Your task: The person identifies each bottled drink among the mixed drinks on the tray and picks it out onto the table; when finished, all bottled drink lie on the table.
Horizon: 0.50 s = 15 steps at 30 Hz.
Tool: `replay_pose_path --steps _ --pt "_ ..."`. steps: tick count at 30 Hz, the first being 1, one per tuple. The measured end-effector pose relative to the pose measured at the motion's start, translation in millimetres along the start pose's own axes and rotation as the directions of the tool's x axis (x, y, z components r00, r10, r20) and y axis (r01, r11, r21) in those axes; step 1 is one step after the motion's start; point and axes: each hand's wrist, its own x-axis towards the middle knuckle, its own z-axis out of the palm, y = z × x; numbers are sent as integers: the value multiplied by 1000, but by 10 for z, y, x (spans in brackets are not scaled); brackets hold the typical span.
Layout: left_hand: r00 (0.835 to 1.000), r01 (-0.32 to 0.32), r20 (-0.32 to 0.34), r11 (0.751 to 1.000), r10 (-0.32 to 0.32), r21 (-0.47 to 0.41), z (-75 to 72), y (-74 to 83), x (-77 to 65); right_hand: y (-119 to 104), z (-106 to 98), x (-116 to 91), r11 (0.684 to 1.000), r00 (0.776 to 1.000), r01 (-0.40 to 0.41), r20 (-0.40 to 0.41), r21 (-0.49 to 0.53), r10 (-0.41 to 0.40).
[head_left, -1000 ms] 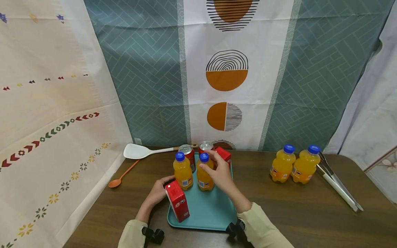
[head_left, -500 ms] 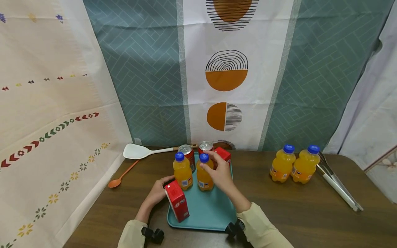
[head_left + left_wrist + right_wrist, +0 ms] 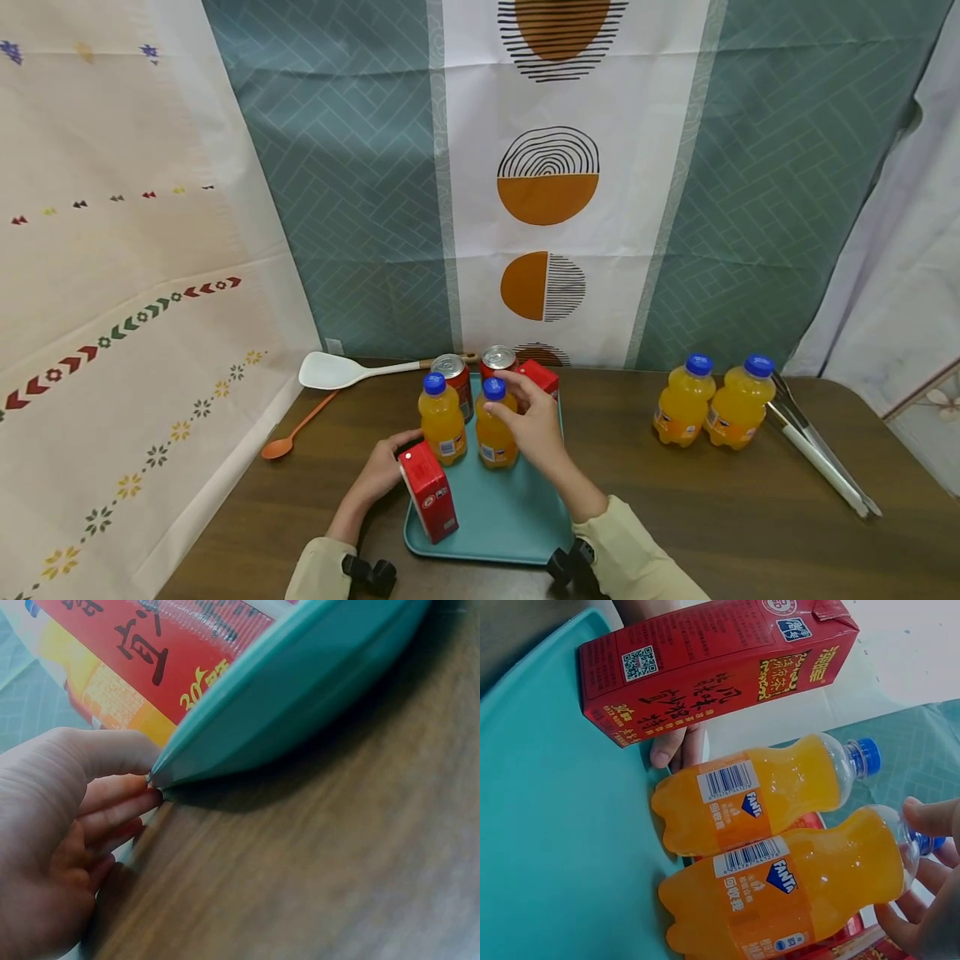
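My left hand (image 3: 378, 471) is at the left edge of the teal tray (image 3: 510, 508). In the left wrist view its thumb and fingers pinch the tray's rim (image 3: 292, 690). With thumb and fingers round its neck, my right hand (image 3: 536, 429) holds an orange Fanta bottle (image 3: 495, 437) that stands upright on the tray. A second Fanta bottle (image 3: 442, 425) stands just left of it. A red drink carton (image 3: 429, 496) is at the tray's near left. Behind the bottles are two red cans (image 3: 450, 367) and another red carton (image 3: 538, 379), partly hidden by my right hand.
Two more Fanta bottles (image 3: 684, 404) stand at the table's right, beside metal tongs (image 3: 821, 454). To the left lie a white spatula (image 3: 330, 372) and an orange spoon (image 3: 279, 447). A patterned cloth (image 3: 375, 208) hangs behind the wooden table (image 3: 637, 475).
The scene sits slightly lower in the head view. Both hands keep their places, the left at the tray's edge and the right on the bottle's neck.
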Motion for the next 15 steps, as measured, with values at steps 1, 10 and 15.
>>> replay_pose_path --steps 1,10,15 --pt "1000 2 -1 1000 -2 0 1 1 0 0 -2 -1 1000 1000 -1 -1 1 1" --pt "1000 17 2 1000 -17 -4 -3 3 3 -66 -27 -12 999 999 -39 -30 13 40" --pt "1000 19 -3 1000 -19 15 -2 1 -7 -163 -66 -18 998 997 -67 -38 12 67"
